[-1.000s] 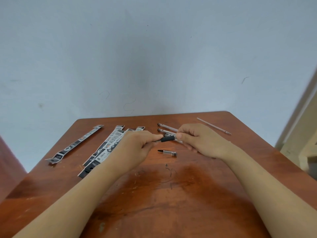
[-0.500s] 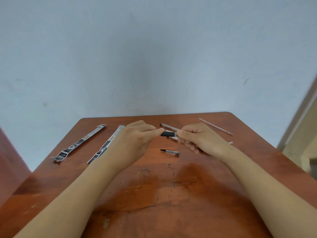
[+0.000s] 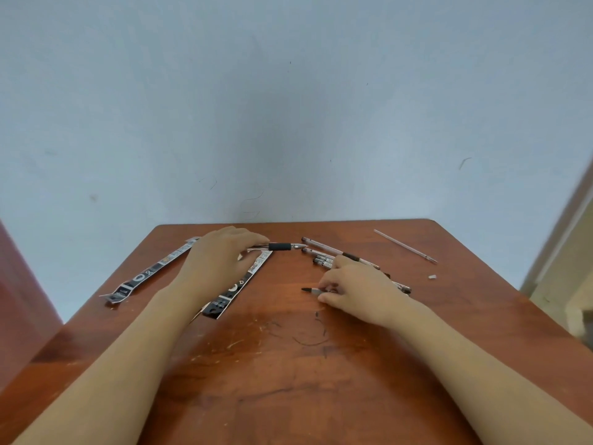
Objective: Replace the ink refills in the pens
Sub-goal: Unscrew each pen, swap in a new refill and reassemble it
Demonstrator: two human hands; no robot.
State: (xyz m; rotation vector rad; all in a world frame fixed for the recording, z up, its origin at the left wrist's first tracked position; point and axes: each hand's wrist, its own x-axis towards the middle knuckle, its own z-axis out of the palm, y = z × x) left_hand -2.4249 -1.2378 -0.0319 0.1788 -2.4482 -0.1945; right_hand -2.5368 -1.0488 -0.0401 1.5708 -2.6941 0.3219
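My left hand grips the back end of a pen with a black rubber grip and metal tip, low over the table near its far edge, tip pointing right. My right hand lies on the table and pinches a short pen part with a dark pointed end. Several other pens lie side by side just beyond my right hand, partly hidden under it. A thin clear refill lies alone at the far right.
Long black-and-white refill wrappers lie at the left: one strip apart, another partly under my left wrist. A small white scrap sits near the right edge. The wooden table meets a pale wall behind.
My hands have separated. The left carried the black-grip pen back and left over the wrappers. The right dropped to the table and took hold of the short part lying there.
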